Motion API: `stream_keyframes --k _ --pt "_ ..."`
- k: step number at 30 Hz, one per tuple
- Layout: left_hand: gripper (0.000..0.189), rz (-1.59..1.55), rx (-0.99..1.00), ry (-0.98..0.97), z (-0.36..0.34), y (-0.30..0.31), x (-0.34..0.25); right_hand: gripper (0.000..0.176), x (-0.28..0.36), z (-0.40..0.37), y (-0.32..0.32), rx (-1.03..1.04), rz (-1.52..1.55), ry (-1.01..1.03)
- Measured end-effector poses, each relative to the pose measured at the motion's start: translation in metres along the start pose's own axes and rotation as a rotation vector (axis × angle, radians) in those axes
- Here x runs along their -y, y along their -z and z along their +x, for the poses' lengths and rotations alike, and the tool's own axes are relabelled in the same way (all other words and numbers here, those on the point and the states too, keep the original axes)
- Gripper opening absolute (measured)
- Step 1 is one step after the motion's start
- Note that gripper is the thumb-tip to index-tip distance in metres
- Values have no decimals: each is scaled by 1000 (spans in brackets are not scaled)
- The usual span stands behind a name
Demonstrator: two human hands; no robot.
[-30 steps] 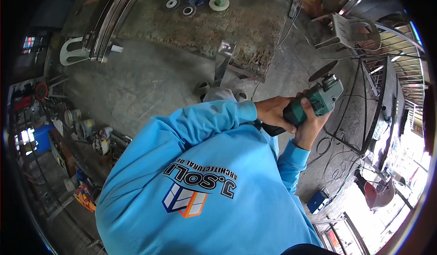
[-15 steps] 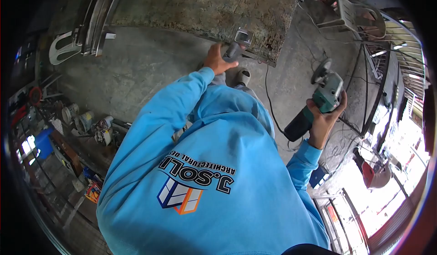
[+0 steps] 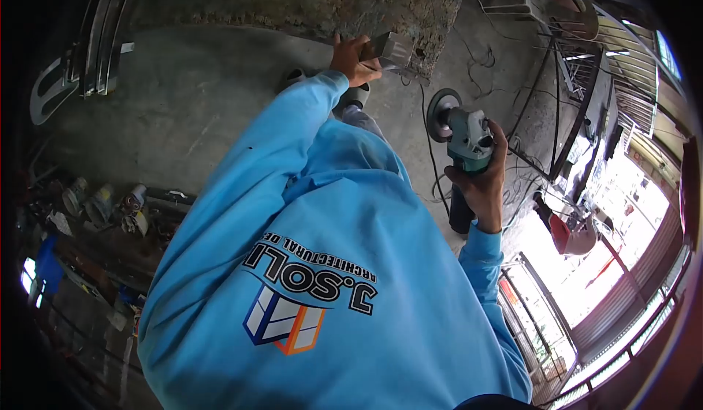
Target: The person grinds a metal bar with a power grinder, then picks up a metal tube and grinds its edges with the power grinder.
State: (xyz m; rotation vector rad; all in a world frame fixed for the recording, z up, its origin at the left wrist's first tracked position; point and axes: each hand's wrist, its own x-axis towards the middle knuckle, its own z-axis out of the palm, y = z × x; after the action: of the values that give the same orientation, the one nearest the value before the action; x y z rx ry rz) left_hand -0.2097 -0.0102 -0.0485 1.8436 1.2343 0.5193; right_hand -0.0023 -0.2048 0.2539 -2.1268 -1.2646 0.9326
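Observation:
My right hand (image 3: 480, 179) is wrapped round the body of a green and black angle grinder (image 3: 471, 143). Its round disc (image 3: 442, 115) points up and to the left, apart from the metal piece. The fingers of my left hand (image 3: 353, 60) are closed on a short, box-shaped metal piece (image 3: 394, 48), grey and shiny on one face, near the corner of a rough, worn workbench (image 3: 307, 7). Part of the piece is hidden behind the fingers.
The grinder's black cord (image 3: 427, 132) hangs beside my leg to the floor. Long metal profiles (image 3: 102, 36) and a white plastic chair (image 3: 51, 91) are at the left. Another chair (image 3: 538, 0) stands at the upper right. Tools and machines (image 3: 102, 205) line the lower left.
The grinder in my right hand has swung left, closer to the bench corner and the metal piece. My left hand has turned the metal piece. The view has shifted, and the discs on the bench have left it.

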Motion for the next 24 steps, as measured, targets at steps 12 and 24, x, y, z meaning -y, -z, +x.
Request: stream_keyframes --k 12,24 --pt "84 221 263 -8 -30 2 -6 100 41 18 1 152 -136 -15" --pt "71 133 91 -10 -32 -32 -17 102 55 25 -6 249 -255 48"
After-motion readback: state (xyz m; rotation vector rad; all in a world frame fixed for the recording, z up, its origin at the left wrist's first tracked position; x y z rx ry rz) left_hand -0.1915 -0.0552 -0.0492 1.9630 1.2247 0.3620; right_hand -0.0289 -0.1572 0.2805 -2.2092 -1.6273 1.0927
